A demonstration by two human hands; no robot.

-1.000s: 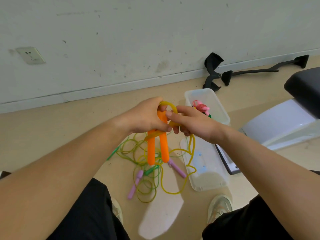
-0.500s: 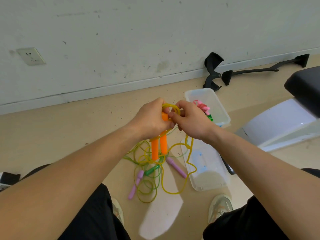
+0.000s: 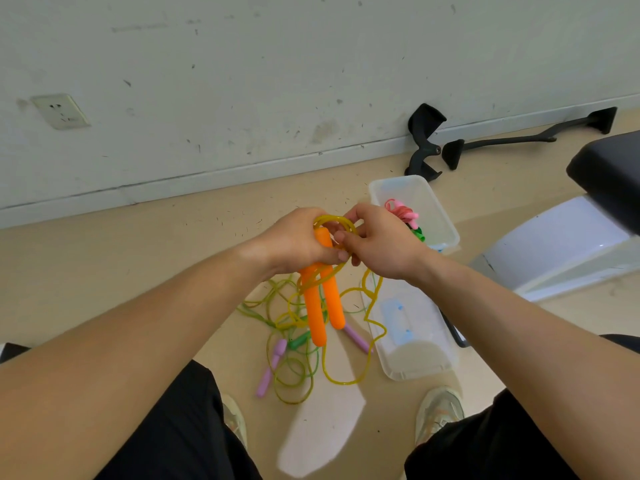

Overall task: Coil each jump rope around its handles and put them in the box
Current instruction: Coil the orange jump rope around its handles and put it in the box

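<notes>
Our left hand [image 3: 298, 242] grips the orange handles [image 3: 322, 306] while our right hand [image 3: 377, 244] pinches the yellow rope [image 3: 372, 306].

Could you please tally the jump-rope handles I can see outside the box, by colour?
Orange handles: 2
Purple handles: 2
Green handle: 1
Total: 5

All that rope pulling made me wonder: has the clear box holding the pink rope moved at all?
No. The clear box sits in the same place, just in front of the black part lying against the wall, as a second ago.
</notes>
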